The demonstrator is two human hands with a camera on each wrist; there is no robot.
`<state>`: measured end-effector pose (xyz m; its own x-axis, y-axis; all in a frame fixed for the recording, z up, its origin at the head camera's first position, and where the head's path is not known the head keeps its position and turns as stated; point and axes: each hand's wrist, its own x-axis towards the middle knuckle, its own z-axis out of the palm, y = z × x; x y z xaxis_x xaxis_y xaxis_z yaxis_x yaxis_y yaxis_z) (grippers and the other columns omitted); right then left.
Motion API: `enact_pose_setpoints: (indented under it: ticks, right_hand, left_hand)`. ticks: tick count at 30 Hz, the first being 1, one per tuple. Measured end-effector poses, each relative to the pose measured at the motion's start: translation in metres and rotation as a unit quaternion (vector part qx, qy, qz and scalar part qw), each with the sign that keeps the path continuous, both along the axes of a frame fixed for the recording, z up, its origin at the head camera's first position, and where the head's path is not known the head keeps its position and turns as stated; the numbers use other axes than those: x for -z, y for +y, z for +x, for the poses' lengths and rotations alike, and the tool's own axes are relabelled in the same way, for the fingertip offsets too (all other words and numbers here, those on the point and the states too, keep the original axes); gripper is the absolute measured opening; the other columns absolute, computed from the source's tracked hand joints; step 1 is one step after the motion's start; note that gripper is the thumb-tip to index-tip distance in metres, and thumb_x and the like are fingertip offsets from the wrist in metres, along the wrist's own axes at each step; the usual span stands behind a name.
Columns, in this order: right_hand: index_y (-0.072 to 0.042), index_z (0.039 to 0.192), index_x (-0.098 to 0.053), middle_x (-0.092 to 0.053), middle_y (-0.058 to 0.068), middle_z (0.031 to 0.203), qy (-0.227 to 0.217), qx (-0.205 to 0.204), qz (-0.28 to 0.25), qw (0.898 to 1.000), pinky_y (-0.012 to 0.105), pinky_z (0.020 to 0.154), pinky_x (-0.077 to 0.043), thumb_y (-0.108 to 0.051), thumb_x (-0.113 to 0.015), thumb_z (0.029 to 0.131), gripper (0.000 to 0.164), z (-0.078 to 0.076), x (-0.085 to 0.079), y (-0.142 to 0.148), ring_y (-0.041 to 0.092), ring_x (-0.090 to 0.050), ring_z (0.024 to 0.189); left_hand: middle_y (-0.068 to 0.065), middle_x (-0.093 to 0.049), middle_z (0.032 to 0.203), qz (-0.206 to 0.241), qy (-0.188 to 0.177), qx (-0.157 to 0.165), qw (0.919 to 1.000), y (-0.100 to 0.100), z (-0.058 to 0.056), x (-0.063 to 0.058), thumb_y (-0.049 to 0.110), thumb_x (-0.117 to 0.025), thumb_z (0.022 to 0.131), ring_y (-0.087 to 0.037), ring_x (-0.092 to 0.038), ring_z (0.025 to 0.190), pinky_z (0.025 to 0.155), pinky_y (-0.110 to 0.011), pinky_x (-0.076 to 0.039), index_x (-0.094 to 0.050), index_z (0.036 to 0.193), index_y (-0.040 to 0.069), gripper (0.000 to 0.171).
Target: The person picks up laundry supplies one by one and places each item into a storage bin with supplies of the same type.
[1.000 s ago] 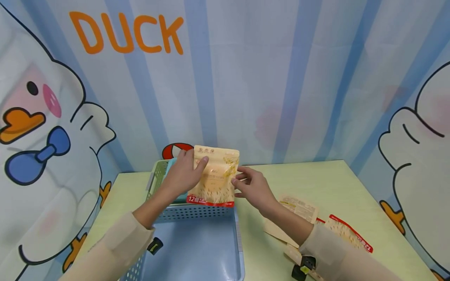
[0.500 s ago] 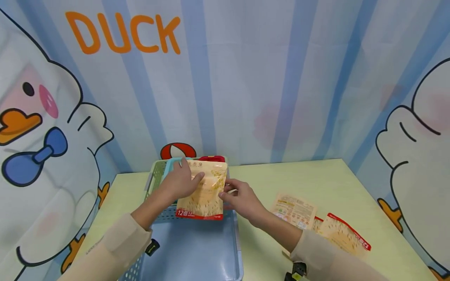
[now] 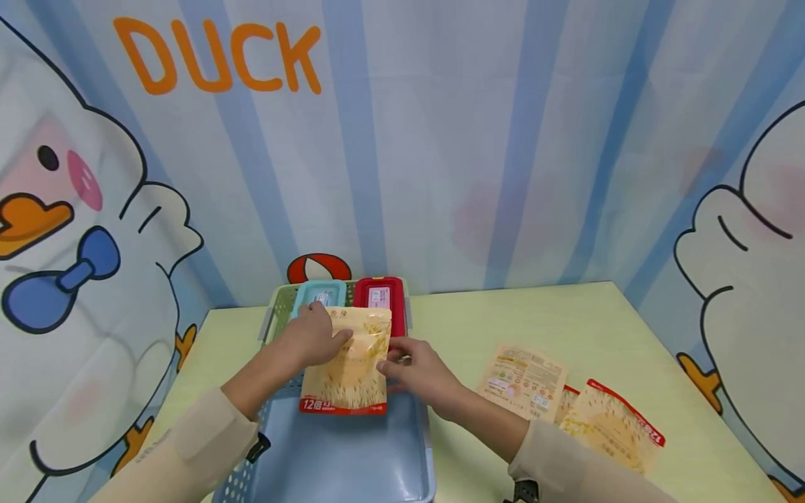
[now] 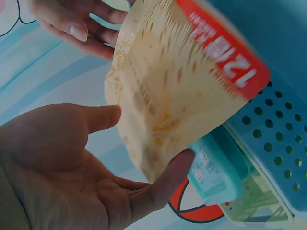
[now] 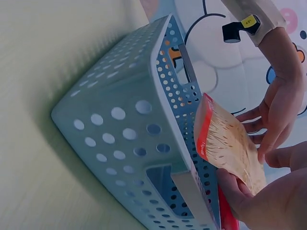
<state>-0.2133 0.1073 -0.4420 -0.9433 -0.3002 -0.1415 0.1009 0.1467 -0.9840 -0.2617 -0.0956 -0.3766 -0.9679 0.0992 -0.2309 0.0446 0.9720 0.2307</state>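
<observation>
A cream pouch (image 3: 349,370) with printed grain ears and a red bottom band is held upright over the back part of a blue perforated basket (image 3: 352,454). My left hand (image 3: 311,339) grips its upper left, thumb across the front and fingers behind. At the right edge, my right hand (image 3: 424,374) pinches the pouch between thumb and fingers. From the right wrist, the pouch (image 5: 230,139) shows above the rim of the basket (image 5: 160,62), its red band toward the inside. In the left wrist view, the front of the pouch (image 4: 158,76) hides part of the right hand's fingers.
A green basket (image 3: 277,318) stands behind the blue one. It holds a teal-lidded container (image 3: 321,290) and a red one (image 3: 393,297). On the table to the right lie several more cream pouches, one back side up (image 3: 525,377) and one front side up (image 3: 616,426).
Both hands have brought the pouch down and toward me, slightly left, from over the green basket to over the blue one. The teal and red containers have come into sight behind it.
</observation>
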Motion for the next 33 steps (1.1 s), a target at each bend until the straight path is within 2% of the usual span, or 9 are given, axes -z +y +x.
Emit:
enact_pose_setpoints:
  ticks: [3, 7, 10, 12, 18, 22, 25, 30, 33]
  right_hand:
    - [0.005, 0.144, -0.055, -0.059, 0.014, 0.111, -0.014, -0.021, -0.010, 1.000, 0.047, 0.087, -0.063, -0.012, -0.070, 0.102, 0.047, 0.003, 0.001, -0.004, 0.025, -0.067, 0.100]
    - [0.006, 0.145, -0.055, -0.062, 0.014, 0.110, -0.041, -0.042, -0.019, 0.998, 0.047, 0.087, -0.063, -0.013, -0.069, 0.103, 0.048, 0.006, 0.002, -0.009, 0.025, -0.069, 0.097]
    - [0.006, 0.145, -0.055, -0.065, 0.014, 0.110, -0.057, -0.053, -0.022, 0.997, 0.045, 0.085, -0.063, -0.014, -0.070, 0.102, 0.049, 0.006, 0.002, -0.011, 0.025, -0.071, 0.096]
    - [0.005, 0.145, -0.056, -0.067, 0.014, 0.111, -0.066, -0.061, -0.024, 0.996, 0.044, 0.083, -0.064, -0.015, -0.069, 0.103, 0.048, 0.006, 0.003, -0.012, 0.025, -0.072, 0.096]
    - [0.004, 0.139, -0.061, -0.070, 0.016, 0.108, -0.087, -0.095, -0.031, 0.991, 0.046, 0.084, -0.064, -0.016, -0.069, 0.103, 0.042, 0.007, 0.005, -0.015, 0.029, -0.075, 0.097]
    - [0.005, 0.141, -0.058, -0.070, 0.015, 0.114, -0.105, -0.120, -0.026, 0.987, 0.048, 0.086, -0.063, -0.018, -0.068, 0.104, 0.045, 0.007, 0.003, -0.014, 0.031, -0.075, 0.101]
    - [0.006, 0.142, -0.057, -0.070, 0.014, 0.120, -0.123, -0.139, -0.021, 0.983, 0.047, 0.088, -0.063, -0.020, -0.067, 0.104, 0.046, 0.007, 0.001, -0.013, 0.032, -0.074, 0.105]
    - [0.006, 0.136, -0.061, -0.072, 0.015, 0.119, -0.149, -0.160, -0.020, 0.976, 0.047, 0.090, -0.062, -0.021, -0.066, 0.106, 0.041, 0.008, 0.004, -0.014, 0.035, -0.074, 0.107]
    - [0.005, 0.135, -0.063, -0.072, 0.015, 0.118, -0.158, -0.163, -0.018, 0.974, 0.048, 0.091, -0.061, -0.021, -0.066, 0.106, 0.039, 0.008, 0.006, -0.016, 0.036, -0.073, 0.108]
  left_hand:
    - [-0.037, -0.053, 0.133, -0.014, -0.029, -0.009, 0.9994, -0.004, 0.002, -0.001, 0.042, -0.067, 0.103, -0.036, -0.065, 0.100, 0.087, -0.046, -0.061, -0.027, 0.147, -0.025, 0.089]
    - [-0.027, -0.061, 0.110, -0.002, -0.068, -0.037, 0.9970, -0.010, 0.004, 0.003, 0.044, -0.069, 0.101, -0.028, -0.068, 0.080, 0.070, -0.037, -0.062, -0.018, 0.152, -0.022, 0.097]
    - [-0.020, -0.061, 0.092, 0.003, -0.089, -0.046, 0.9950, -0.015, 0.004, 0.005, 0.044, -0.069, 0.101, -0.026, -0.069, 0.069, 0.067, -0.034, -0.062, -0.009, 0.156, -0.021, 0.104]
    - [-0.018, -0.061, 0.087, 0.002, -0.101, -0.046, 0.9938, -0.018, 0.005, 0.005, 0.044, -0.068, 0.102, -0.026, -0.070, 0.068, 0.068, -0.035, -0.063, -0.006, 0.156, -0.021, 0.105]
    - [-0.020, -0.061, 0.092, -0.011, -0.134, -0.051, 0.9897, -0.027, 0.006, 0.006, 0.046, -0.069, 0.101, -0.027, -0.073, 0.066, 0.064, -0.035, -0.063, -0.015, 0.152, -0.021, 0.100]
    - [-0.020, -0.060, 0.091, -0.010, -0.148, -0.055, 0.9875, -0.031, 0.009, 0.010, 0.046, -0.072, 0.099, -0.028, -0.073, 0.065, 0.063, -0.034, -0.063, -0.020, 0.150, -0.020, 0.098]
    - [-0.019, -0.060, 0.089, -0.008, -0.156, -0.052, 0.9863, -0.036, 0.011, 0.014, 0.048, -0.070, 0.100, -0.028, -0.073, 0.065, 0.062, -0.034, -0.063, -0.019, 0.149, -0.022, 0.099]
    - [-0.020, -0.062, 0.092, -0.011, -0.167, -0.041, 0.9850, -0.042, 0.012, 0.015, 0.050, -0.066, 0.103, -0.028, -0.074, 0.063, 0.061, -0.036, -0.063, -0.016, 0.147, -0.026, 0.101]
    - [-0.019, -0.060, 0.095, -0.012, -0.171, -0.039, 0.9843, -0.044, 0.014, 0.015, 0.050, -0.068, 0.102, -0.028, -0.075, 0.063, 0.061, -0.036, -0.063, -0.024, 0.144, -0.024, 0.096]
